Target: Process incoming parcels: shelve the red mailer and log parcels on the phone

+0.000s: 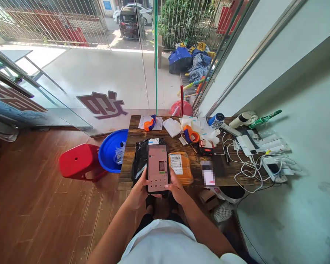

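A smartphone (157, 165) with a lit screen is held upright between both my hands, in front of the wooden table's near edge. My left hand (139, 190) grips its lower left side, with the thumb at the screen's edge. Around the lower right side my right hand (176, 189) is closed, its thumb lying over the bottom of the screen. Behind the phone lies a black plastic parcel (139, 156), partly covered by it. Just right of the phone sits an orange parcel (185, 168) with a white label (176, 164).
Two tape dispensers (150, 124) (191, 135), loose papers and a second phone (208, 174) lie on the wooden table (126, 157). Tangled white cables (253, 170) and a power strip (275, 168) fill its right end. A red stool (79, 159) and blue basin (108, 154) stand left.
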Tool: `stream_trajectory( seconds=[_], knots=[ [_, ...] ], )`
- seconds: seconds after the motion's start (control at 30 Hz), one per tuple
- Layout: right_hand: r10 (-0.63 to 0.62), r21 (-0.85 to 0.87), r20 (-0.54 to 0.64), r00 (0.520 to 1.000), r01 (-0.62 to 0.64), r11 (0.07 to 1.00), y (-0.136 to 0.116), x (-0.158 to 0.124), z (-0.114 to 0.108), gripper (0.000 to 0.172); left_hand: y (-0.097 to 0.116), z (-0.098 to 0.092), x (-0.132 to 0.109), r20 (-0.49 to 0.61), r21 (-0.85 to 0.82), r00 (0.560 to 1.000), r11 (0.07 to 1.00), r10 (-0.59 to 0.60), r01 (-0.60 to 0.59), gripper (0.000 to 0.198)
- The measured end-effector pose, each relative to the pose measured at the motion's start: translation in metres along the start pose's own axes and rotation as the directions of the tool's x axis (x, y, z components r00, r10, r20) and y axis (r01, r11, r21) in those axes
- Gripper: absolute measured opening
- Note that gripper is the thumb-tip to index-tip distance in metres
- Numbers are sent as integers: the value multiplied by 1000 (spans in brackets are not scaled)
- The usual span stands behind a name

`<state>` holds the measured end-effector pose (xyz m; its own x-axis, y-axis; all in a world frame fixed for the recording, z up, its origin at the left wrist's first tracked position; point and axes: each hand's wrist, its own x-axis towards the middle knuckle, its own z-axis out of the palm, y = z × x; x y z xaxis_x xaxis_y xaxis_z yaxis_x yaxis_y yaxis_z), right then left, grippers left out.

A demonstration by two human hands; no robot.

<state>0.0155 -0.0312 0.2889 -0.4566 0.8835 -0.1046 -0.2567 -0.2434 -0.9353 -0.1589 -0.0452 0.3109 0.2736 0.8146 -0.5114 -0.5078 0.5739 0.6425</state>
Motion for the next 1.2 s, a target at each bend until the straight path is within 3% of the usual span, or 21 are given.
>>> stream_trajectory(
  seconds=[0.27,0.4,0.5,0.77,1.03,1.2],
  knots=[
    [-94,40,-42,995,96,995,-6,-36,1,63,-17,28,-26,11,31,999,999,40,-41,83],
    [-149,13,-150,977,153,988,-4,-42,4,49,-25,38,-34,37,56,998,997,58,-61,85],
    [-164,-44,-226,960,158,986,-6,-48,7,49,-32,43,-40,51,51,996,996,69,-72,87],
    [-91,54,-82,993,95,994,-10,-69,2,65,-41,50,-56,14,83,997,994,72,-73,97],
    [-164,-28,-114,980,162,986,-9,-73,4,57,-44,52,-57,43,180,995,979,85,-91,104],
    [-192,-88,-116,975,182,979,-10,-76,4,62,-44,51,-59,45,147,995,985,84,-90,103]
  ],
)
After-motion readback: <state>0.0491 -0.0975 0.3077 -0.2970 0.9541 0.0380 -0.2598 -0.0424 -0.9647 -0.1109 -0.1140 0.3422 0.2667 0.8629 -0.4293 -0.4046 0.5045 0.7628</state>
